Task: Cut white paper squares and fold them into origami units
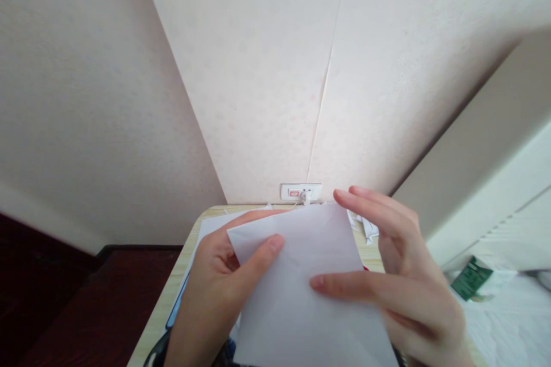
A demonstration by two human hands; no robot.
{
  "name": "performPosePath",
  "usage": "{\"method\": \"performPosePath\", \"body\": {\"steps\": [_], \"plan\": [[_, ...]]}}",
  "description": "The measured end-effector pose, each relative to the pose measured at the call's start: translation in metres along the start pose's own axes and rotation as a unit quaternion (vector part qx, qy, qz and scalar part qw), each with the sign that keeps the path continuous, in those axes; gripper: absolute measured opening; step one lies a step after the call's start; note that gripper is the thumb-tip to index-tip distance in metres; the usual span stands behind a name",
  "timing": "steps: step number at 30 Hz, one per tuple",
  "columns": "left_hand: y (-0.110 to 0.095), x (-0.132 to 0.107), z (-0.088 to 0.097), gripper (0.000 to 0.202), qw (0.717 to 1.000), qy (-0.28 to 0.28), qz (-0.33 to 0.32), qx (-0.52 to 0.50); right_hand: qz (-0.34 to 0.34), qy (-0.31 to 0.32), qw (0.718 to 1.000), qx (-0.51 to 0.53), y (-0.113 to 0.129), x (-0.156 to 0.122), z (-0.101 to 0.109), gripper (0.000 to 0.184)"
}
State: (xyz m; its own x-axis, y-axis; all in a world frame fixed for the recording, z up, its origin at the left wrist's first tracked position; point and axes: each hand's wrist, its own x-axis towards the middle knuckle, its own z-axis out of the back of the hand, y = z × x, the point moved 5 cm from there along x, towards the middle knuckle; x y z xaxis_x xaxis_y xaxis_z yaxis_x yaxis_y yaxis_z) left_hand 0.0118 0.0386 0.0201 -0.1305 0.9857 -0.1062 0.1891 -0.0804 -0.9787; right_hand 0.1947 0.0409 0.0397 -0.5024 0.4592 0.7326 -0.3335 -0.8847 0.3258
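Note:
A white sheet of paper (301, 309) is held up in front of me above a small table, its face towards the camera. My left hand (228, 275) is closed on its left side, thumb pressed on the front and fingers behind. On the right, my right hand (408, 275) has its thumb and fingers spread apart. Its thumb lies against the front of the paper, while the index fingertip is by the top right corner. The lower fingers are partly hidden and slightly blurred.
Folded white paper pieces (368, 230) lie at the back right of the light wooden table (200, 221). A wall socket (289, 191) with a white plug is just behind it. A green packet (471, 278) rests on a white surface at right. Walls enclose the table.

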Motion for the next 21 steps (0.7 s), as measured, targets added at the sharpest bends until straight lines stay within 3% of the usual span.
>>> {"method": "performPosePath", "body": {"steps": [3,8,12,17,21], "plan": [[-0.001,-0.002,-0.001,0.023,1.0,0.011,0.004,-0.01,-0.016,-0.058,0.998,0.005,-0.001,-0.003,0.004,0.02],[-0.007,0.0,-0.001,0.015,0.996,0.029,-0.045,0.078,-0.069,-0.121,0.988,0.064,-0.003,-0.001,0.005,0.015],[-0.011,-0.001,-0.006,0.013,0.99,0.052,-0.074,0.108,-0.112,-0.113,0.984,0.083,-0.007,0.001,0.001,0.01],[-0.01,-0.004,-0.011,0.021,0.992,0.067,-0.066,0.088,-0.173,-0.115,0.971,0.116,-0.016,0.003,0.001,0.008],[-0.006,-0.005,-0.009,0.03,0.992,0.046,-0.084,0.079,-0.243,-0.115,0.953,0.143,-0.022,0.006,-0.002,0.011]]}}
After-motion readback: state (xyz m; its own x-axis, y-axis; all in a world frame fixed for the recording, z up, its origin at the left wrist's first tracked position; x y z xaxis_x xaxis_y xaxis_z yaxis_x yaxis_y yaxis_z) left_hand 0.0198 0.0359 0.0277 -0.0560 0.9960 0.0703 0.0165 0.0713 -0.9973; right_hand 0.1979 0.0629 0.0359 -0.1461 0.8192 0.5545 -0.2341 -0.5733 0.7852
